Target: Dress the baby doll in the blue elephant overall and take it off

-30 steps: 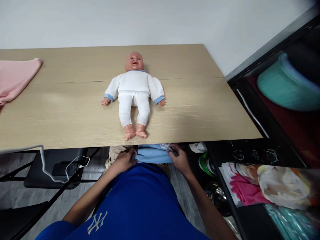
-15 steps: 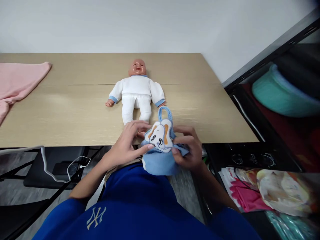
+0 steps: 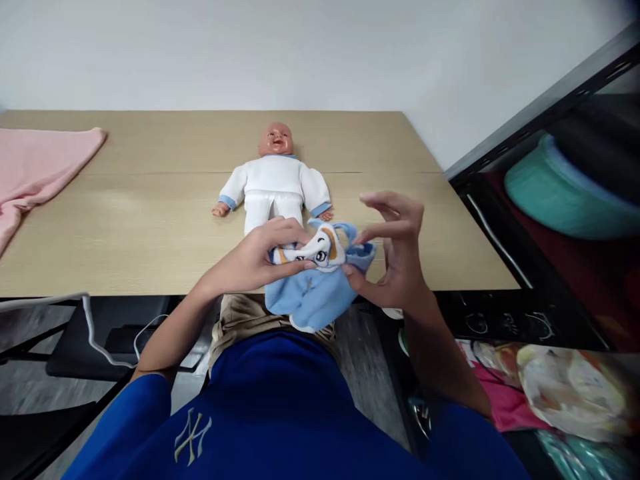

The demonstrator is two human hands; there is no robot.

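I hold a small light-blue garment (image 3: 313, 293) with a white cartoon animal patch (image 3: 316, 251) over the table's near edge. My left hand (image 3: 256, 259) is closed on its upper left part by the patch. My right hand (image 3: 395, 253) pinches the garment's right edge with thumb and a finger, the other fingers spread upward. A baby doll (image 3: 274, 183) in a white suit with blue cuffs lies face up on the wooden table (image 3: 125, 220) just beyond my hands; its legs are hidden behind them.
A pink cloth (image 3: 35, 173) lies at the table's far left. A dark shelf unit (image 3: 540, 267) with a teal tub (image 3: 565, 193) and coloured packets stands to the right. A white cable (image 3: 90, 320) hangs off the front left edge.
Both hands lifted the blue garment from my lap to the table edge. The patch has tipped over, and my right hand's fingers have spread upward.
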